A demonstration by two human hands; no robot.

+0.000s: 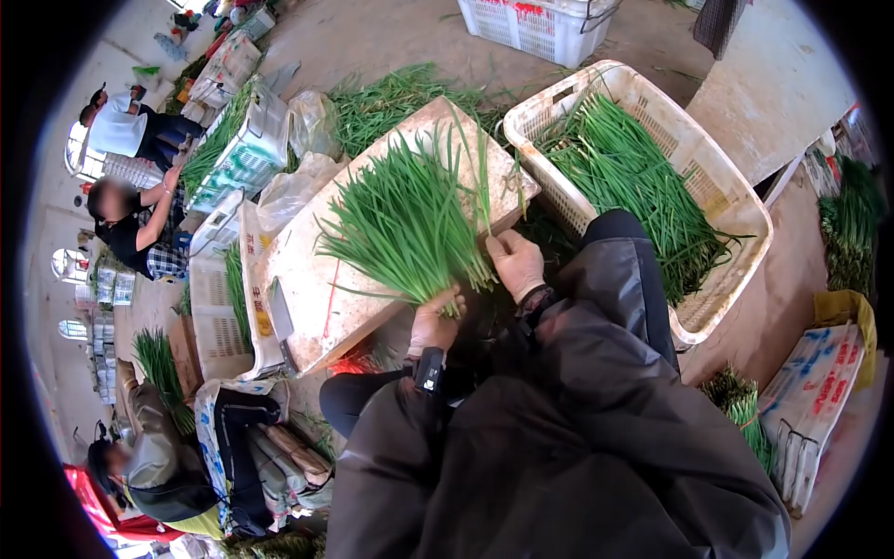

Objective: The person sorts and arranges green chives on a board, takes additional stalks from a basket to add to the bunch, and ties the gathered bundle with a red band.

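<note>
A thick bunch of green chives [396,219] lies with its leaves fanned over a whitish, dirt-specked board [312,265]. My left hand [436,321] is closed around the stem end of this bunch, on its near side. To the right, my right hand [515,264] has its thumb and fingers pinched together at the lower end of a few thin chive stalks [483,177], which stand up beside the bunch. The cut stem ends point toward me, close to both hands. Both hands look gloved.
A white plastic basket [740,210] holding more chives stands at my right. Loose chives [386,88] lie beyond the board. Another white crate [535,28] stands at the back. Several people sit or stand at left, one in black [140,224], among crates.
</note>
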